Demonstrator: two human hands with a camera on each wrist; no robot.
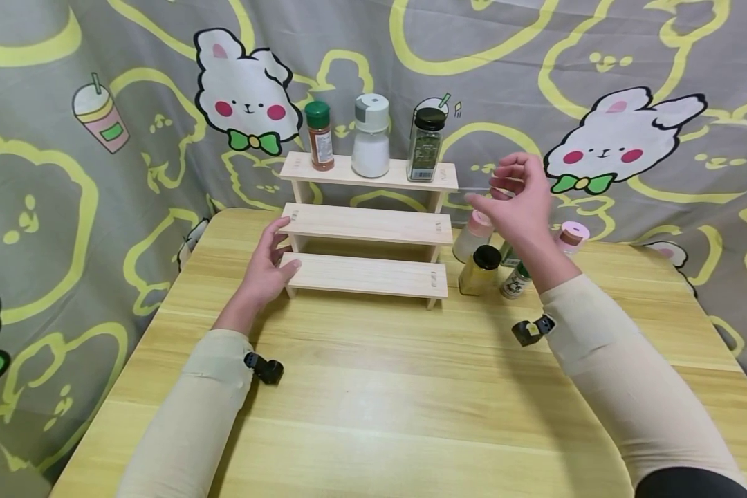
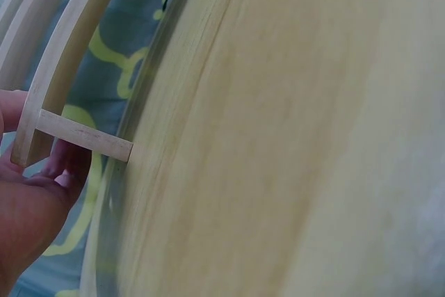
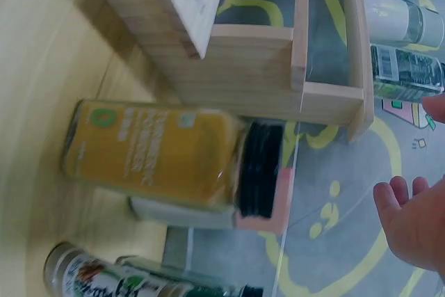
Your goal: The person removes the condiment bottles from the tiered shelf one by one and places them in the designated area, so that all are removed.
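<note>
A three-tier wooden spice rack (image 1: 367,223) stands at the back of the table. My left hand (image 1: 263,266) grips its left end, thumb on the lowest step and fingers at the side; the left wrist view shows the hand (image 2: 35,199) around that step's end. On the top step are a green-capped jar of red spice (image 1: 321,142), a white-capped shaker (image 1: 371,149) and a black-capped jar of green herbs (image 1: 425,149). Right of the rack, my right hand (image 1: 523,197) is raised with loosely bent fingers, holding nothing. Below it stands a black-capped turmeric powder jar (image 3: 160,154).
Beside the turmeric jar stand a pink-capped shaker (image 1: 473,238), a small green-capped bottle (image 1: 515,280) and another pink-topped container (image 1: 573,236), partly behind the right arm. A patterned grey curtain (image 1: 348,41) hangs behind the wooden table (image 1: 373,401).
</note>
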